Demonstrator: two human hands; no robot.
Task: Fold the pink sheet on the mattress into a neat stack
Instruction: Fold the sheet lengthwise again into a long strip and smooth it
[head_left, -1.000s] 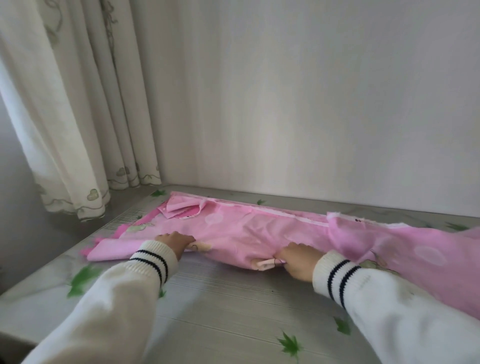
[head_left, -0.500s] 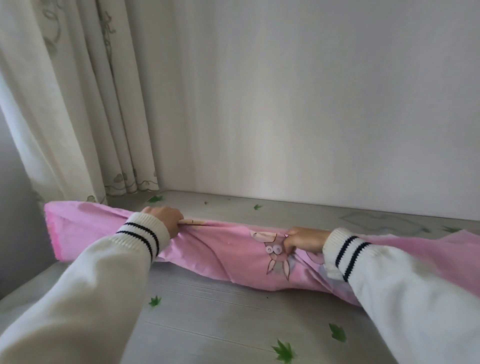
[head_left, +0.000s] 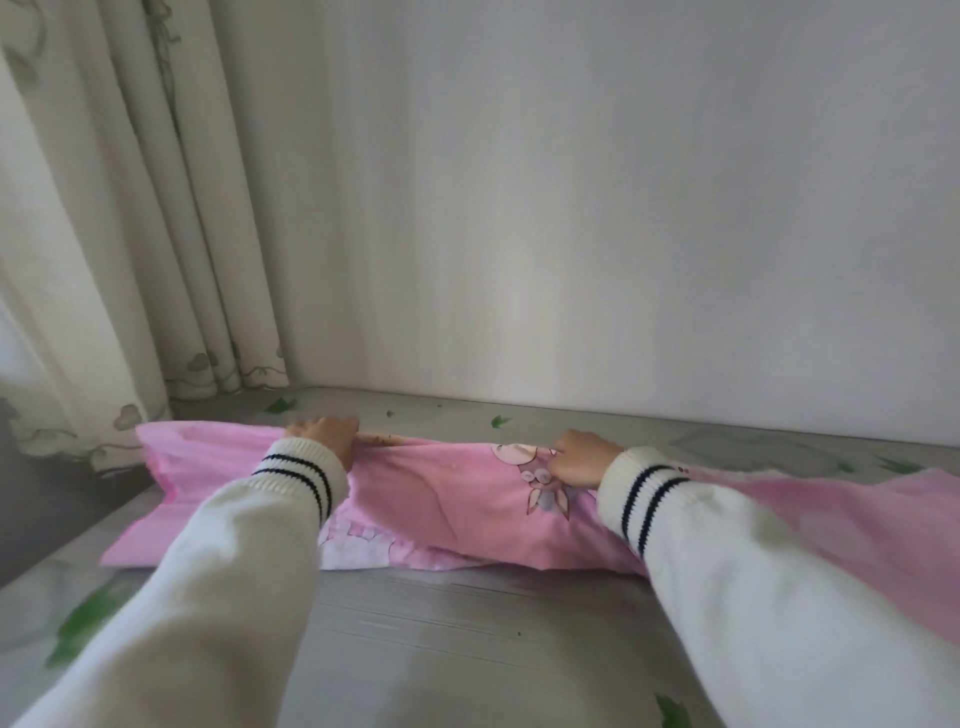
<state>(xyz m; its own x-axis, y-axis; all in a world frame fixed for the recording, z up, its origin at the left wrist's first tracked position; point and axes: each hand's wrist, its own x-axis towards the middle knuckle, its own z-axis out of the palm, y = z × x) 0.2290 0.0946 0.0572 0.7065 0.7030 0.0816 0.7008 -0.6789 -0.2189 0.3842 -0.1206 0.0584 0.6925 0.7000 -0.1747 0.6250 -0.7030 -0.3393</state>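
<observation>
Both hands are out on the pink sheet (head_left: 457, 499) now, which lies as a long band across the mattress (head_left: 441, 623), near the far wall (head_left: 571, 208). The left hand (head_left: 324, 434) has its fingers curled down over the far edge of the fabric, pinching it; the right hand (head_left: 584, 457) is bunched closed on the same edge further right, just beside the cartoon print, though from behind the knuckles it is hard to say how many layers it has caught. The far edge rides a little above the surface between the two hands, so this looks like a lengthwise fold in the making. To do it well, both grips want to travel together at the same pace, keeping the edge taut between them so it lands parallel to the near edge, not skewed. Then a flat palm can sweep out the sag in the middle. The risk, I'd judge, is the loose right-hand part dragging behind and twisting the fold. The sheet's long axis runs left to right, one end pointing toward the curtain (head_left: 130, 234) at the left, the other spreading wider and rumpled under the right sleeve (head_left: 753, 571) and out of frame. The left end sits flat, with a notch where layers overlap.
</observation>
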